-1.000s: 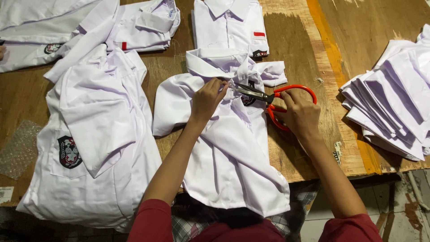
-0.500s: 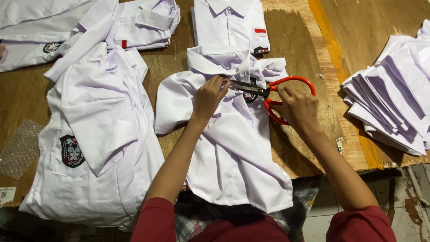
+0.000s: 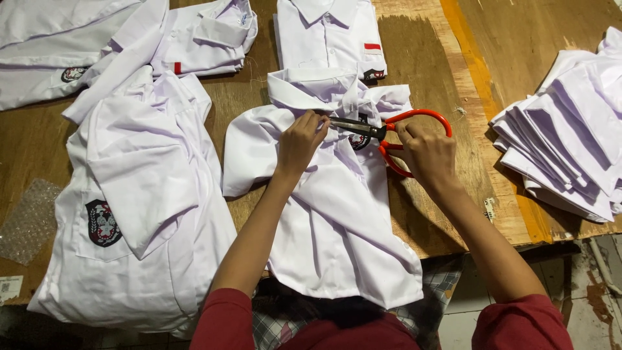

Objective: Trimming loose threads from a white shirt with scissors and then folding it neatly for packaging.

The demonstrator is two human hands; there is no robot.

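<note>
A white short-sleeved shirt lies spread on the wooden table in front of me, collar away from me. My left hand pinches the fabric just below the collar. My right hand grips red-handled scissors, whose dark blades point left toward the pinched spot and meet the cloth beside my left fingers.
Another white shirt with a dark chest badge lies at the left, more shirts at the back, one folded behind the collar. A stack of folded white pieces sits at the right. Bubble wrap lies at the left edge.
The scissors and my right hand have shifted slightly up and left, the blades closing in on the spot that my left hand pinches. My left hand stays on the shirt.
</note>
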